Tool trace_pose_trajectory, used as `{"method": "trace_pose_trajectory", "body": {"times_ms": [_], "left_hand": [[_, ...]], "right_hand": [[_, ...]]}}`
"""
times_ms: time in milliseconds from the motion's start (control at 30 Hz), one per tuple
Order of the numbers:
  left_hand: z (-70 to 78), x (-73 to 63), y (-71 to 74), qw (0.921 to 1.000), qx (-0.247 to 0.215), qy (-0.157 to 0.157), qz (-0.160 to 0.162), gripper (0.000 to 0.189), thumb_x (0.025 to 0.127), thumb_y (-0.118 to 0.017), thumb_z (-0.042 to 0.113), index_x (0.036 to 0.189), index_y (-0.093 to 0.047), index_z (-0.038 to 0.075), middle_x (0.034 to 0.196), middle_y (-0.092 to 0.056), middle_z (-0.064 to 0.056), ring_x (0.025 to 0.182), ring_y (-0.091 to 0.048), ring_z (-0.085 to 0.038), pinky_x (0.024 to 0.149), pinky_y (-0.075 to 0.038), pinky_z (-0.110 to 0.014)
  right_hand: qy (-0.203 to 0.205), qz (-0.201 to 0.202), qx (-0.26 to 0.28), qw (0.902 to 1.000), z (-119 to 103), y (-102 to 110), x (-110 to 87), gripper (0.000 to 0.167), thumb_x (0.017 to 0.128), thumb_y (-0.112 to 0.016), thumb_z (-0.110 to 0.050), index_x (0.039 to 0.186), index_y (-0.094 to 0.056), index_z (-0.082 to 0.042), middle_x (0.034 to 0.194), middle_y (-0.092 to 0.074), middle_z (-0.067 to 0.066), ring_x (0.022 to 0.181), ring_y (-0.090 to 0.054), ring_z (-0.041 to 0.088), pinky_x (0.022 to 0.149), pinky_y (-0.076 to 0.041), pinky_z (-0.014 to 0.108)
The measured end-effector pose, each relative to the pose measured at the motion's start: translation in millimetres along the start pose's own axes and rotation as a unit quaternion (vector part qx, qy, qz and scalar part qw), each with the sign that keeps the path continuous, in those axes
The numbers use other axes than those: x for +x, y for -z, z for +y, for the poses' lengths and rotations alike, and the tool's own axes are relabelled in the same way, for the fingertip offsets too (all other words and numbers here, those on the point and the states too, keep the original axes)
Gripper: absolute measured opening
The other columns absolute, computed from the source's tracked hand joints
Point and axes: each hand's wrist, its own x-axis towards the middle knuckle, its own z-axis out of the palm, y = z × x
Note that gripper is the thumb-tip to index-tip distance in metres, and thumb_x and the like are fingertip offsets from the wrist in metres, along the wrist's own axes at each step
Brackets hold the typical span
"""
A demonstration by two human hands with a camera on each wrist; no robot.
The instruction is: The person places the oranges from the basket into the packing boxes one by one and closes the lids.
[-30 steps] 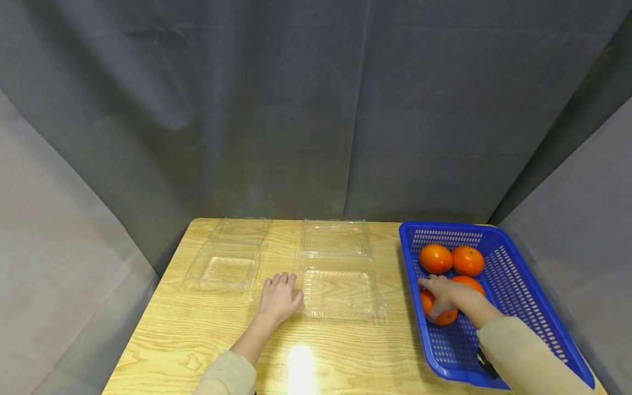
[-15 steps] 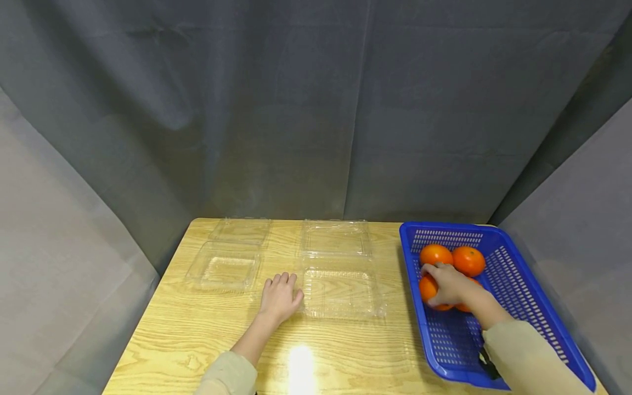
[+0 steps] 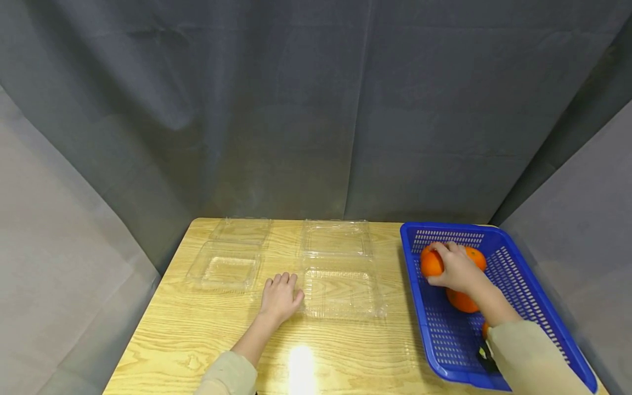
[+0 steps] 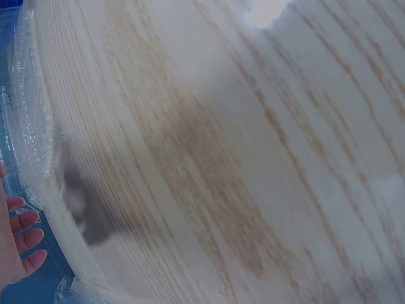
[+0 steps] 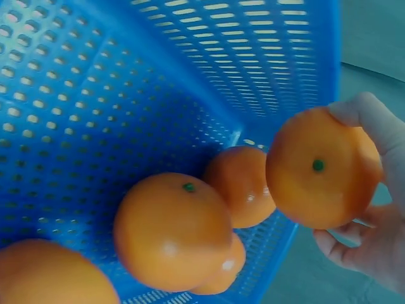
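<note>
In the head view my right hand [image 3: 459, 269] is inside the blue basket [image 3: 427, 351], gripping an orange [image 3: 431, 264] between thumb and fingers. The right wrist view shows this orange [image 5: 319, 168] lifted beside the basket wall, its green stem spot facing the camera. Other oranges [image 5: 171, 231] lie below it on the perforated bottom. My left hand [image 3: 280, 299] rests on the table with relaxed fingers and holds nothing. It lies just left of an open clear plastic clamshell box [image 3: 340, 315]. At the edge of the left wrist view, the left hand's fingers [image 4: 28, 237] show.
A second open clear clamshell box [image 3: 224, 285] lies farther left on the wooden table [image 3: 163, 340]. Grey curtains [image 3: 276, 137] stand behind and at both sides. A dark object [image 3: 486, 359] shows by the right sleeve.
My right hand has moved away from me in the basket, from the nearer oranges to the back left, and an orange is now in its grip. The left hand stays in place.
</note>
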Motion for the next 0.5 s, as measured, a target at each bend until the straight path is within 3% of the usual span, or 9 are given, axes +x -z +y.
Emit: {"method": "trace_pose_trajectory", "body": {"times_ms": [300, 500], "left_hand": [[1.1, 0.5, 2.1, 1.0000, 0.004, -0.005, -0.004, 0.042, 0.091, -0.044, 0.036, 0.119, -0.053, 0.006, 0.108, -0.057, -0.010, 0.100, -0.052, -0.027, 0.089, -0.039, -0.046], [1.3, -0.2, 1.9, 0.9999, 0.008, -0.003, -0.009, 0.042, 0.091, -0.043, 0.036, 0.120, -0.053, 0.006, 0.109, -0.057, -0.010, 0.100, -0.051, -0.028, 0.090, -0.039, -0.046]], "right_hand": [[-0.024, 0.067, 0.034, 0.9969, -17.8, 8.2, 8.8, 0.066, 0.066, -0.077, -0.022, 0.120, -0.046, 0.001, 0.111, -0.042, 0.032, 0.095, -0.040, 0.047, 0.075, -0.041, 0.061], [-0.007, 0.093, 0.058, 0.9940, -37.1, 10.1, 16.7, 0.064, 0.065, -0.078, -0.020, 0.118, -0.047, -0.001, 0.113, -0.043, 0.031, 0.096, -0.040, 0.046, 0.074, -0.040, 0.058]]}}
